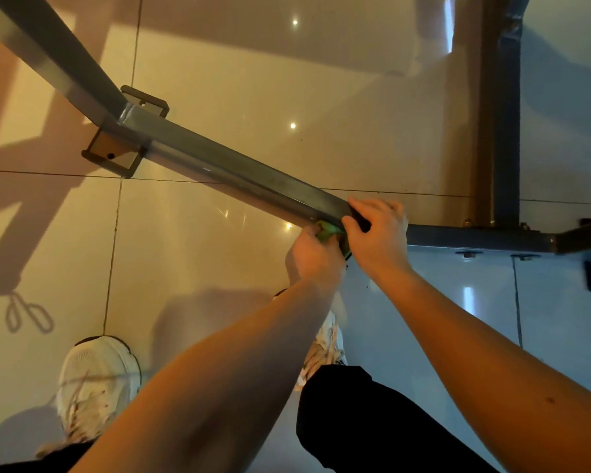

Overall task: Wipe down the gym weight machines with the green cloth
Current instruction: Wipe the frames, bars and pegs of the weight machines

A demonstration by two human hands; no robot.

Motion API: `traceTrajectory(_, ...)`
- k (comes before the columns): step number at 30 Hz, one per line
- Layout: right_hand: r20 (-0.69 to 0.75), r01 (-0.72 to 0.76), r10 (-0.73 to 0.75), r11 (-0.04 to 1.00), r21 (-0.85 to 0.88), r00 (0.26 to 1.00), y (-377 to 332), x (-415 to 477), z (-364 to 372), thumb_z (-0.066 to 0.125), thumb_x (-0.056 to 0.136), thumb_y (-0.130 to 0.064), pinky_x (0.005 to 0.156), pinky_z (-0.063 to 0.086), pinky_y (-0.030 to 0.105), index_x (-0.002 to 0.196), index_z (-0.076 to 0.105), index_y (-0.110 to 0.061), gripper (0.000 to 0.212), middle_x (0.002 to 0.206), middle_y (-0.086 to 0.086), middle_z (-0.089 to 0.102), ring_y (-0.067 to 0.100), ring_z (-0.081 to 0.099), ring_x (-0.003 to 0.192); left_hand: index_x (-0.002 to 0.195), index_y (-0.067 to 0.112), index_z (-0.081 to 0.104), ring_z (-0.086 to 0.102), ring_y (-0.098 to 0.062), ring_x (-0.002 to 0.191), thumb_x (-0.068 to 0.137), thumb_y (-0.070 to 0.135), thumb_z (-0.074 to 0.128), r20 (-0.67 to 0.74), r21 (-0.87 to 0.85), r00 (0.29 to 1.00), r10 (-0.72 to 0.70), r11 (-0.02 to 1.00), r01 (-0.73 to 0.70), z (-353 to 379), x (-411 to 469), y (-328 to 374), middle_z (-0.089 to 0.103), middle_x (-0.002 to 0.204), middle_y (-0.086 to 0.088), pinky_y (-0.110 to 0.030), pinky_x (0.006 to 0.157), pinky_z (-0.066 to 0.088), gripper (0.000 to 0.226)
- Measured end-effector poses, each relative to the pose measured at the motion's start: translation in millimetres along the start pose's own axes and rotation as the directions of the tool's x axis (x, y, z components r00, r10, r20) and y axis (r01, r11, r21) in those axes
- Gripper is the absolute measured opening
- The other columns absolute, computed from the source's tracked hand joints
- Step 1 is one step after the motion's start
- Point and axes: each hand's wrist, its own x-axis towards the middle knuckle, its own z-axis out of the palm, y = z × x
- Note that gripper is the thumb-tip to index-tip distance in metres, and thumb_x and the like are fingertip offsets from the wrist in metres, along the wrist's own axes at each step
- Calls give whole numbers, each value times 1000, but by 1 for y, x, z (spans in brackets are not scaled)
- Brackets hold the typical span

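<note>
A grey square steel bar (226, 169) of the weight machine's base frame runs low over the floor from upper left to centre right. The green cloth (325, 233) is bunched against the bar's near side, mostly hidden between my hands. My left hand (313, 254) grips the cloth from below. My right hand (376, 230) curls its fingers over the top of the bar, just right of the cloth, and touches the cloth's edge.
A floor foot plate (116, 158) sits where the bar meets a slanted post (48, 52). A vertical dark post (505, 131) and a cross bar (475, 237) stand at right. My white shoes (96, 380) rest on the glossy tiled floor (202, 268).
</note>
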Motion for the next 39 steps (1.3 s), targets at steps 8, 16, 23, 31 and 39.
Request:
traceTrajectory(8,9,-35,34,995,94,999,-3,-2,-2,67,97,-27,105,39,45,134,66,-17,38,123,-1,66,19,39,121,102,36,64,71,-20,90,90,25,70,-169,-142,985,39,988,-63,-50,43,3,68,95,7,-46,79,64,18)
traceTrajectory(16,12,-65,64,994,89,998,-2,-1,0,69,96,-28,107,40,47,133,67,-19,38,122,-3,66,20,41,123,89,35,62,69,-15,86,87,27,71,-27,3,999,21,1000,-21,-14,14,-1,70,90,8,-38,81,62,12)
traceTrajectory(23,88,-64,54,991,115,995,1,3,-7,69,96,-21,106,38,41,133,67,-19,38,123,-2,66,22,43,125,85,50,62,70,-25,90,79,30,66,-230,-258,971,-68,966,6,-60,62,6,68,94,2,-47,78,63,22)
traceTrajectory(31,383,-114,61,986,118,922,3,23,-30,65,96,-4,99,37,22,140,61,-21,47,129,-7,59,9,53,119,81,39,58,63,-7,81,86,36,72,18,67,1000,21,998,-22,-5,0,1,66,85,17,-27,78,55,15)
traceTrajectory(39,272,-141,96,978,152,958,5,19,-23,69,93,-6,69,30,-11,135,65,-20,44,121,-10,61,4,54,110,85,50,60,66,-29,90,70,25,59,-232,-107,973,12,994,-38,-93,90,18,63,96,3,-49,77,62,29)
